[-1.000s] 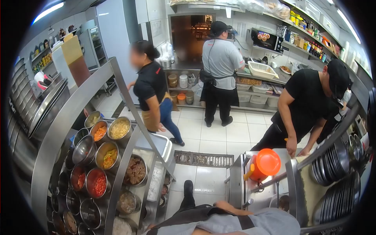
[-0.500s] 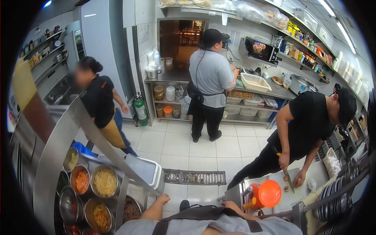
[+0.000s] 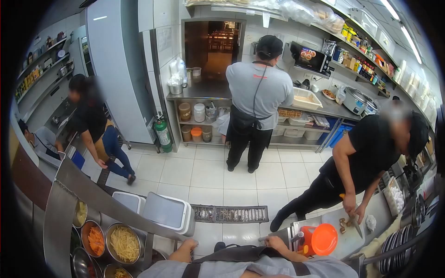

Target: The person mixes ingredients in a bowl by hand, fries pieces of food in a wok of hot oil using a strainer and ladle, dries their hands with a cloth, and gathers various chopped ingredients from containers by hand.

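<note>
My left hand [image 3: 187, 244] is low in the view, fingers curled, by the end of the metal counter frame [image 3: 125, 211]. What it grips, if anything, is hidden. On that side stand metal bowls: shredded pale strips [image 3: 124, 243], orange pieces [image 3: 95, 241] and a mixed vegetable filling [image 3: 118, 272]. My right hand [image 3: 274, 243] is closed by the front corner of the right-hand metal counter [image 3: 286, 235]; its grip cannot be made out. Nearest to it is an orange container [image 3: 322, 240]. Both my forearms reach out from a grey shirt and dark apron [image 3: 241, 252].
At right a co-worker cuts brown pieces with a knife [image 3: 356, 226] on a white board [image 3: 333, 217]. Another person in grey [image 3: 259, 88] stands at the back counter; one in black [image 3: 92, 116] is at left. White lidded bins [image 3: 164, 211] and a floor drain grate [image 3: 230, 213] lie ahead.
The view has shifted slightly. The person in black at left has moved further left and away. The person at the back has turned their back to me. The cutting co-worker's knife has moved.
</note>
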`<act>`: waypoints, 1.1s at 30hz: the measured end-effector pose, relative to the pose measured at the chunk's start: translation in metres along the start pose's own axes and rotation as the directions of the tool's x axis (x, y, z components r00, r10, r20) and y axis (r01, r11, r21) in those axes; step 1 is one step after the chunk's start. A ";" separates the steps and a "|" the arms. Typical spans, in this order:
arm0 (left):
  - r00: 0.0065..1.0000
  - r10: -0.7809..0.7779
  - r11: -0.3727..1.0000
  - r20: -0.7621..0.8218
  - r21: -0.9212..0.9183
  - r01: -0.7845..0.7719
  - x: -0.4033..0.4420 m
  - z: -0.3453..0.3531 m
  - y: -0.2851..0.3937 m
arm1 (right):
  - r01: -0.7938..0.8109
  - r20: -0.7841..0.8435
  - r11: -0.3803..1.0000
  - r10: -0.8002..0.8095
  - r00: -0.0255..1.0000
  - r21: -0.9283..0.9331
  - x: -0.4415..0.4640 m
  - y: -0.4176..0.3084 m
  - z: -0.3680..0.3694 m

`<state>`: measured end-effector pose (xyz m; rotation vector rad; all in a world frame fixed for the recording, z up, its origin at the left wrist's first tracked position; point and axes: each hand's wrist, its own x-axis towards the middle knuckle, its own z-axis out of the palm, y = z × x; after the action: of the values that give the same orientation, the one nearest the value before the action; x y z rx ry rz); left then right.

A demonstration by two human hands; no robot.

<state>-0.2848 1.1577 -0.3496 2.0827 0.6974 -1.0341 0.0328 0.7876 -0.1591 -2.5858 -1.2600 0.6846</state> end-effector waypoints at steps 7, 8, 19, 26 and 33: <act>0.992 0.108 0.849 0.058 0.514 -0.123 -0.039 0.024 0.011 | 0.062 -0.005 0.992 -0.062 0.998 0.111 -0.018 0.003 0.009; 0.991 0.108 0.820 0.080 0.556 -0.134 -0.044 0.024 0.011 | 0.100 -0.059 0.986 -0.093 0.994 0.130 -0.023 -0.002 0.008; 0.928 -0.168 0.979 -0.333 -0.165 0.118 -0.099 0.102 0.046 | 0.122 -0.101 0.982 -0.108 0.989 0.145 -0.128 -0.045 0.002; 0.954 -0.276 0.908 -0.120 -0.357 0.218 -0.184 0.260 0.069 | 0.120 0.045 0.978 -0.129 0.991 0.173 -0.222 -0.023 0.074; 0.974 0.223 0.975 -0.027 0.006 -0.223 -0.194 0.351 0.002 | 0.134 0.028 0.980 -0.140 0.990 0.150 -0.312 -0.030 0.079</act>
<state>-0.5471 0.8544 -0.3414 2.1249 0.4619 -0.8829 -0.1922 0.5598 -0.1170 -2.3540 -1.3309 0.7728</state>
